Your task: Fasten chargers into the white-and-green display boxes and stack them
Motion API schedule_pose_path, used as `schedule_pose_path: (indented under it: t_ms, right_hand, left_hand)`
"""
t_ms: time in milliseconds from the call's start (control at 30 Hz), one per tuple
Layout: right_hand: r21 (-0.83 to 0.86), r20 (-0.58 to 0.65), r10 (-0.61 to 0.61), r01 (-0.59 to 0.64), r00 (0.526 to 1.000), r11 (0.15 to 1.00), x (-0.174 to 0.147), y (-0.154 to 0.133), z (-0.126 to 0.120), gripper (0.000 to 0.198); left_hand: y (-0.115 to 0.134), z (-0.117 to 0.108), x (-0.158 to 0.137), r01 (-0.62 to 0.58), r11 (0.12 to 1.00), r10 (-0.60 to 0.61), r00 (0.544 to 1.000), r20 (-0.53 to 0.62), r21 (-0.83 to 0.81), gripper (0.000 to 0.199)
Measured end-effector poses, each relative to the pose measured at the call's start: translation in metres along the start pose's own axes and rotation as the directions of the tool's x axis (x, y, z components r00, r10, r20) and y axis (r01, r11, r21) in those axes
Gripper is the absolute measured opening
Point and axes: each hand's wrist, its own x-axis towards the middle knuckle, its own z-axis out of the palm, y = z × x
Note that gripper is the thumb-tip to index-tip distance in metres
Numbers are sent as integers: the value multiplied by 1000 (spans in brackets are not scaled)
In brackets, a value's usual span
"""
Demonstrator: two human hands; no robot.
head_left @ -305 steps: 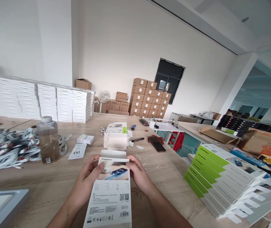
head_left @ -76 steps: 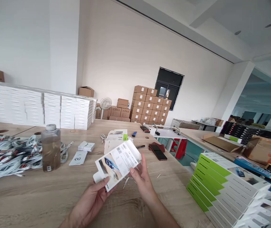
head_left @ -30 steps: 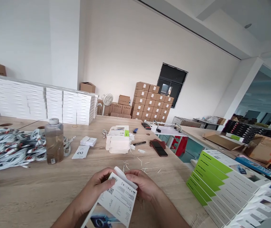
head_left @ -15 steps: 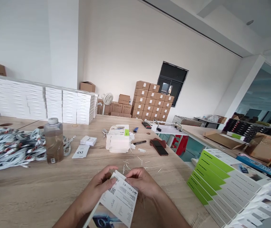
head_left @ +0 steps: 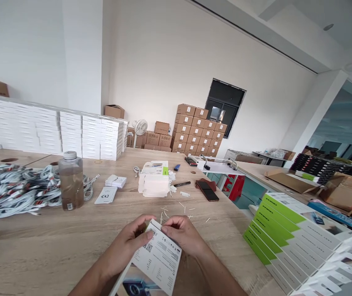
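Note:
A white printed box [head_left: 160,259] with a camera picture, small text and a QR code is held tilted between both hands, low in the head view. My left hand [head_left: 132,238] grips its upper left side, thumb on the printed face near the code. At the box's upper right end, my right hand [head_left: 183,234] pinches the edge with thumb and fingers. The fingertips partly hide that end, and the box's lower part runs out of view. Thin paper scraps [head_left: 165,213] lie on the table just beyond the hands.
Green-and-white boxes [head_left: 274,238] are stacked at right. On the table [head_left: 40,246] are coiled cables [head_left: 18,193], a bottle [head_left: 71,181], booklets [head_left: 106,195], flattened cartons [head_left: 154,185], a marker [head_left: 182,184] and a phone [head_left: 208,191]. White boxes [head_left: 46,131] line the back left.
The box and both hands have shifted very slightly to the right in view. Both hands keep their hold on it; the surroundings look the same.

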Motion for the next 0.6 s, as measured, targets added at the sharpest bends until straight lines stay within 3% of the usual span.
schedule_pose_path:
  t_ms: [267,500,600]
  right_hand:
    - [-5,116,-78,79,990,997,-6,-13,1,27]
    - [114,21,74,-75,997,991,2,-2,-8,30]
    - [152,2,60,-59,998,987,2,-1,-8,30]
  left_hand:
    - [2,-1,0,-28,999,28,1000,6,-28,16]
    - [-10,-9,8,-65,985,33,981,-192,-162,19]
    - [-14,-13,10,-77,981,31,967,-255,-176,22]
